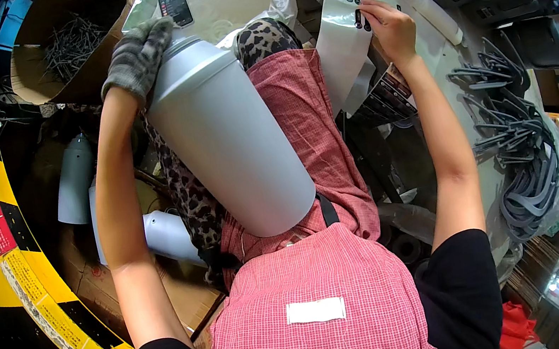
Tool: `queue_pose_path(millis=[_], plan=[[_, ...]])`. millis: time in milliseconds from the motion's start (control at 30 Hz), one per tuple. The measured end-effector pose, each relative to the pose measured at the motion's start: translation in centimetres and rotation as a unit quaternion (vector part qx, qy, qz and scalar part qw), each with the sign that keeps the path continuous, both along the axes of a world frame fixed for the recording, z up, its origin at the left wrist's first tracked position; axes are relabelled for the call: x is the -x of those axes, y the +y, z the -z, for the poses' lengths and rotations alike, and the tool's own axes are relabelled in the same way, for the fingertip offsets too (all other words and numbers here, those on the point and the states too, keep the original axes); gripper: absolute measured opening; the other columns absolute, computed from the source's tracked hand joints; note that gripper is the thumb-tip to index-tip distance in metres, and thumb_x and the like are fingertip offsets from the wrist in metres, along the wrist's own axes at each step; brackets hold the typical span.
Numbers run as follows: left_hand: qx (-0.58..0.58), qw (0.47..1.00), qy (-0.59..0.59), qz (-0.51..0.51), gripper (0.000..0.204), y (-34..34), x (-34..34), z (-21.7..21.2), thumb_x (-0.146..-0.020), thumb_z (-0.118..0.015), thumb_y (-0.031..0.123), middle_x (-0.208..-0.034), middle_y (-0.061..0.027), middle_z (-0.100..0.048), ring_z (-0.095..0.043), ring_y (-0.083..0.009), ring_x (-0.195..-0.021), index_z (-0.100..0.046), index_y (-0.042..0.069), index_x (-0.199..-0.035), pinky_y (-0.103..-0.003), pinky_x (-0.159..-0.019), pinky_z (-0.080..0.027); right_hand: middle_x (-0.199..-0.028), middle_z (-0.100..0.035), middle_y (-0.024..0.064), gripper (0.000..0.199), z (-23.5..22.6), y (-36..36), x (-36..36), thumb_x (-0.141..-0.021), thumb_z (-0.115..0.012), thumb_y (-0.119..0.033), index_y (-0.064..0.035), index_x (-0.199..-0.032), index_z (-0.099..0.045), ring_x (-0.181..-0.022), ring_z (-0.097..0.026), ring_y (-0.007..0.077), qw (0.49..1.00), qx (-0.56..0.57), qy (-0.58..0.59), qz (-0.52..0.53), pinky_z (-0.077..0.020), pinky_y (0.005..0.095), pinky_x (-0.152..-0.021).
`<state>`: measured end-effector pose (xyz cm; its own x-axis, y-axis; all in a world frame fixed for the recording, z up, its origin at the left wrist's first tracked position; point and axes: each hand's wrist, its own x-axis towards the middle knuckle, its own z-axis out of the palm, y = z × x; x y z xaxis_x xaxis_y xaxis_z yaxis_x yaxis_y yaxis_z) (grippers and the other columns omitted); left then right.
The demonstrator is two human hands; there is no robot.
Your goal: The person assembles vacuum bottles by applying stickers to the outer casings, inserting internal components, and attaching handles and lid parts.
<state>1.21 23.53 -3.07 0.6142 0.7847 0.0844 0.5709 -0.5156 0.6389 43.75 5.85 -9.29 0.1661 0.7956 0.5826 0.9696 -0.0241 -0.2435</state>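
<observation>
Two hands share the work: the gloved left hand (136, 55) is clasped over the neck of a large grey flask body (227, 135) lying across the lap, while the bare right hand (391, 27) pinches at a sticker sheet (345, 29) on the desk (447, 72). Peeling one label cleanly seems best, with the flask held steady. Its shell looks smooth, matte and unmarked.

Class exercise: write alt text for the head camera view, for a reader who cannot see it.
A person in a pink checked apron steadies a large grey metal flask on their lap with a gloved left hand, while the bare right hand picks at a sheet of dark stickers. Grey plastic handles are piled on the right.
</observation>
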Motion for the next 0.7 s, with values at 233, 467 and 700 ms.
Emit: queue_pose_path(millis=[233,467,700], plan=[[-0.156,0.960,-0.213,-0.092,0.048,-7.2,-0.3,5.6,-0.107,-0.048,0.037,-0.133,-0.0174,-0.055,-0.051,-0.0241,-0.128,-0.047,0.003,-0.141,-0.037,-0.107,-0.043,-0.105,-0.071,0.0064,0.008,-7.6,-6.0,9.5,-0.079,-0.078,-0.007,-0.0046,-0.084,-0.073,-0.102,-0.064,0.0255,0.989,0.017,0.136,-0.057,-0.0488,0.0352,-0.092],[-0.037,0.913,-0.359,-0.193,0.050,-16.1,1.8,5.3,-0.107,-0.044,0.045,-0.103,-0.0040,-0.067,-0.059,-0.0096,-0.090,-0.066,0.002,-0.121,-0.024,-0.083,-0.047,-0.084,-0.068,0.0001,0.010,-9.7,-4.7,19.5,-0.088,-0.075,-0.006,0.0014,-0.093,-0.070,-0.077,-0.060,0.0064,0.834,0.195,0.465,-0.225,-0.0467,0.0215,-0.070],[0.268,0.881,-0.371,-0.120,0.068,-13.4,3.1,3.0,-0.107,-0.032,0.058,-0.090,-0.0017,-0.070,-0.061,-0.0088,-0.081,-0.072,0.003,-0.108,-0.025,-0.077,-0.049,-0.077,-0.072,0.0028,0.018,-7.4,1.6,23.7,-0.088,-0.077,-0.015,0.0020,-0.092,-0.074,-0.071,-0.064,0.0059,0.789,0.198,0.531,-0.237,-0.0487,0.0205,-0.066]])
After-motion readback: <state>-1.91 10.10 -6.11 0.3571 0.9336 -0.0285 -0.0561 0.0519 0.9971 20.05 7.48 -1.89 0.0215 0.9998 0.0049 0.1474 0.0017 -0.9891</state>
